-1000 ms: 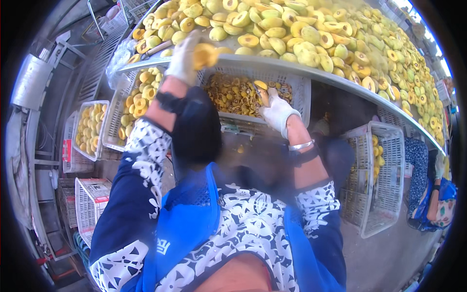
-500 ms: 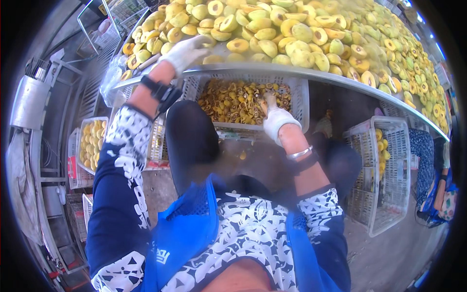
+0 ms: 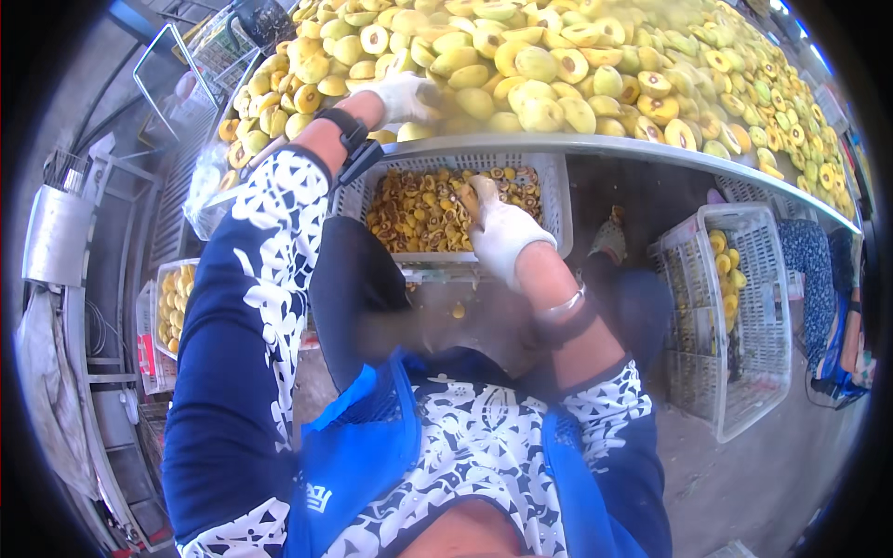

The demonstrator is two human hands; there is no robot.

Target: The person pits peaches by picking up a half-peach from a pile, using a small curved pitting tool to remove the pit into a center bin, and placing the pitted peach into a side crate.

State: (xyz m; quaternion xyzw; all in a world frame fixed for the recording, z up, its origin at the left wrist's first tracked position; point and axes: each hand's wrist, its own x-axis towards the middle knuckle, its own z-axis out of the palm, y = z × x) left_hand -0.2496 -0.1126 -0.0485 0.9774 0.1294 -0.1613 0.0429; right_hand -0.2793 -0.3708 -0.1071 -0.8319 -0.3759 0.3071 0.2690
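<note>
My left hand (image 3: pixel 406 99), in a white glove, reaches over the near edge of the metal table among halved yellow-green fruits (image 3: pixel 474 100) that look like peaches. Its fingers are a little blurred but look apart, and no fruit shows in them. My right hand (image 3: pixel 507 240), gloved too, is closed around a small orange-brown thing (image 3: pixel 468 199) whose kind I cannot make out. That hand is over a white plastic crate (image 3: pixel 564 200) under the table edge. Inside the crate lie many small yellow and brown fruit pieces (image 3: pixel 419 214).
A metal rim (image 3: pixel 595 144) borders the table in front of me. On the right stands a slatted crate (image 3: pixel 753 372) with some yellow fruit; another person's arm (image 3: pixel 850 339) shows beyond it. A fruit-filled crate (image 3: pixel 175 302) and a metal frame (image 3: pixel 70 316) are at my left.
My left hand has moved right along the table edge, onto the fruit. My right hand has shifted slightly left over the crate, still closed on the orange-brown thing. The whole view has shifted a little.
</note>
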